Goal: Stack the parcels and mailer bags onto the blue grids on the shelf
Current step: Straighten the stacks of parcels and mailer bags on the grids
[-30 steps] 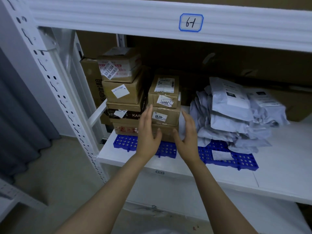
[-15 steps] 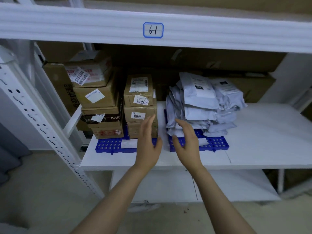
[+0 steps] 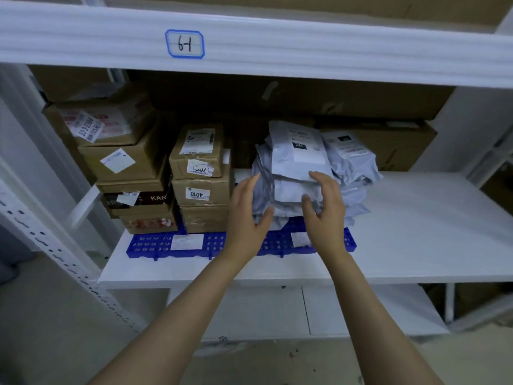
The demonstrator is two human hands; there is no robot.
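Heap of grey mailer bags (image 3: 311, 173) piled on the right blue grid (image 3: 280, 241), on the white shelf (image 3: 416, 232). Left hand (image 3: 245, 218) spread, fingers apart, just beside the heap's left flank; contact unclear. Right hand (image 3: 324, 209) spread and curled before the heap's front, thumb near the lower bags, nothing pinched. Two stacks of cardboard parcels (image 3: 201, 176) on the left blue grid (image 3: 155, 244), beside the bags. Tag reading 6-1 (image 3: 184, 44) on the beam above.
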